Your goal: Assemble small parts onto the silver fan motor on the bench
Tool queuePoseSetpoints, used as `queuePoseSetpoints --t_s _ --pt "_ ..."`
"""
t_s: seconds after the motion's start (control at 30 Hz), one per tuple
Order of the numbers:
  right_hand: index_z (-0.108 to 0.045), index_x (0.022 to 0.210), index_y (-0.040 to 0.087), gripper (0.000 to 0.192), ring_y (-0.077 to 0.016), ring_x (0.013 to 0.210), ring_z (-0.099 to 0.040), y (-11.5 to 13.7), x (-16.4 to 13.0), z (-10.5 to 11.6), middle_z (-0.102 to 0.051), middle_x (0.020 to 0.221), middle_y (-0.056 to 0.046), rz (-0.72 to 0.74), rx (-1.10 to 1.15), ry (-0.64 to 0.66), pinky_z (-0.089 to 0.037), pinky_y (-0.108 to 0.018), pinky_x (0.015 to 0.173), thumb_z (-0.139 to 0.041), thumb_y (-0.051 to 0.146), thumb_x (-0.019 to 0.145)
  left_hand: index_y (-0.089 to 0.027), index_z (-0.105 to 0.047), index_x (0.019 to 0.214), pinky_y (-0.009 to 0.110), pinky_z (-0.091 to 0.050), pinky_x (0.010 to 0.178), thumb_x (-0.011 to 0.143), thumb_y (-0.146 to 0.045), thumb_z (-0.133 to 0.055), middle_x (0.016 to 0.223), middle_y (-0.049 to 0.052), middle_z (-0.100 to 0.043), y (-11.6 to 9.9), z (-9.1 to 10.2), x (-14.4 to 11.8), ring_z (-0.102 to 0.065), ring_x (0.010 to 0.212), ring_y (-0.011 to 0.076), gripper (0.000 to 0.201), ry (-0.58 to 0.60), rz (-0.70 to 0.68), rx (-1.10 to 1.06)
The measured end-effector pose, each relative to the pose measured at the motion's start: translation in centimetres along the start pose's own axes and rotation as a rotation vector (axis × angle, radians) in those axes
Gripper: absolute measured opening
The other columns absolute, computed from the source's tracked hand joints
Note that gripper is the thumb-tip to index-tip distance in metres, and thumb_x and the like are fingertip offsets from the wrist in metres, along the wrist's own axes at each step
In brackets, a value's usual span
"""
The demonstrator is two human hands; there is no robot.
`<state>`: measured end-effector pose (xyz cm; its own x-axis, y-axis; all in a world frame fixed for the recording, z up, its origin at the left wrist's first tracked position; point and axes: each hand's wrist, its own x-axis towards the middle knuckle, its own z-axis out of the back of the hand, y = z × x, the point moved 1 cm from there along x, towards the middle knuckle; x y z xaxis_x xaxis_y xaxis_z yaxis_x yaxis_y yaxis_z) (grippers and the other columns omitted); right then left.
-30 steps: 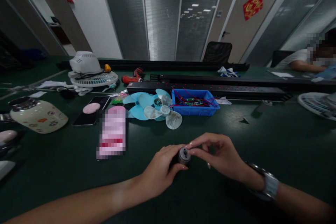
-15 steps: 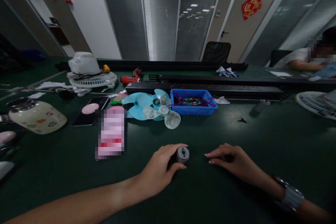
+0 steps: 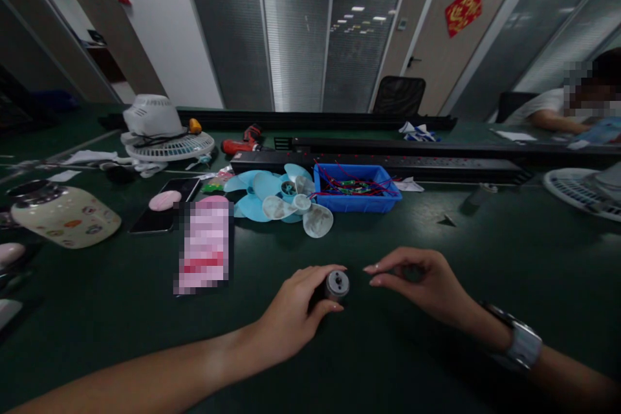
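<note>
Between both hands, small motor (image 3: 336,284) sitting: left hand (image 3: 291,314) gripping it, right hand (image 3: 422,284) hovering just beside, fingers loosely curled, holding nothing.

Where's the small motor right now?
In the head view, the small motor sits low and centre on the green table, held in the left hand. The right hand hovers just right of it, and the fan blades lie beyond.

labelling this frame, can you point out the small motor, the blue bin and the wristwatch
small motor (image 3: 337,284), head view, on its round metal end face
blue bin (image 3: 358,204), head view, on its front wall
wristwatch (image 3: 521,346), head view, on the band at the right wrist
</note>
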<state>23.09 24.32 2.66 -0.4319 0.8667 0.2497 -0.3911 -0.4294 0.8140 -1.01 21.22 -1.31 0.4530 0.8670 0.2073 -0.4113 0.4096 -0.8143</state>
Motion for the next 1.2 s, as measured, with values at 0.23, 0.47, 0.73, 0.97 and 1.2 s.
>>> queuePoseSetpoints --t_s 0.23,0.47,0.73,0.97,1.2 --pt "-0.078 0.09 0.024 0.01 -0.0134 0.058 -0.061 2.6 2.0 -3.0 -0.078 0.082 -0.002 0.1 0.068 -0.002 -0.041 -0.024 0.049 -0.076 0.031 0.083 -0.019 -0.058 0.125 0.041 -0.049 0.095 0.083 -0.013 -0.071 0.118 0.009 -0.069 0.2 -0.3 -0.1 -0.063 0.108 0.0256 0.044 -0.038 -0.034 -0.013" --pt "-0.078 0.085 0.024 0.009 -0.0125 0.058 -0.059 2.4 2.0 -4.0 -0.076 0.076 0.0 0.111 0.009 0.033 -0.042 -0.025 0.055 -0.073 0.032 0.086 -0.019 -0.059 0.121 0.04 -0.049 0.094 0.084 -0.013 -0.07 0.117 0.008 -0.069 0.3 -0.4 -0.1 -0.063 0.106 0.0246 0.039 -0.036 -0.049 -0.031" --pt "-0.077 0.091 0.024 0.014 -0.0117 0.058 -0.058 2.0 1.7 -3.9 -0.076 0.078 0.0 0.053 0.084 0.05 -0.042 -0.024 0.053 -0.081 0.028 0.078 -0.021 -0.058 0.124 0.039 -0.049 0.094 0.085 -0.013 -0.07 0.117 0.007 -0.069 0.2 -0.2 -0.1 -0.063 0.106 0.0243 0.042 -0.026 -0.065 -0.036" --pt "-0.074 0.099 0.021 0.03 -0.0116 0.056 -0.057 1.4 1.7 -3.5 -0.078 0.086 -0.004 -0.038 0.212 0.049 -0.044 -0.024 0.051 -0.084 0.031 0.073 -0.02 -0.058 0.125 0.039 -0.048 0.095 0.084 -0.014 -0.071 0.12 0.008 -0.068 0.4 -0.3 -0.1 -0.063 0.109 0.0252 0.044 -0.037 -0.055 -0.019" --pt "-0.074 0.103 0.024 0.024 -0.0082 0.049 -0.044 1.7 1.8 -3.8 -0.078 0.092 -0.002 -0.007 0.126 0.074 -0.036 -0.022 0.046 -0.079 0.026 0.079 -0.02 -0.06 0.121 0.039 -0.049 0.091 0.084 -0.014 -0.07 0.114 0.007 -0.069 0.3 -0.3 -0.1 -0.064 0.103 0.0247 0.039 -0.031 -0.034 -0.017"
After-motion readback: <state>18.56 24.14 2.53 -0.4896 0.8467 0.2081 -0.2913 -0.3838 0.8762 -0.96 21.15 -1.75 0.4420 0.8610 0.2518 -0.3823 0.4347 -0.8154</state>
